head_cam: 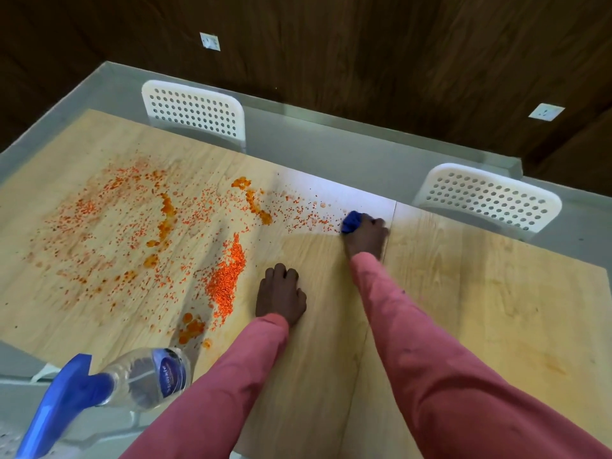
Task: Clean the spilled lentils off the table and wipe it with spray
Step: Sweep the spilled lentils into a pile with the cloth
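Orange lentils [227, 276] lie spilled over the left and middle of the wooden table [463, 309], thickest in a heap near the centre, with wet orange blotches among them. My right hand [366, 238] reaches to the far side and is shut on a bunched blue cloth [351, 221], pressed on the table at the right end of the lentil trail. My left hand [281, 294] rests palm down on the wood just right of the heap, fingers curled, holding nothing. A clear spray bottle [145, 376] with a blue trigger head stands at the near left edge.
Two white perforated chairs [195, 111] [490, 197] stand along the table's far side. A glass rim [298, 127] runs round the wooden top. The right part of the table has faint yellowish stains. Dark wooden wall panels with sockets are behind.
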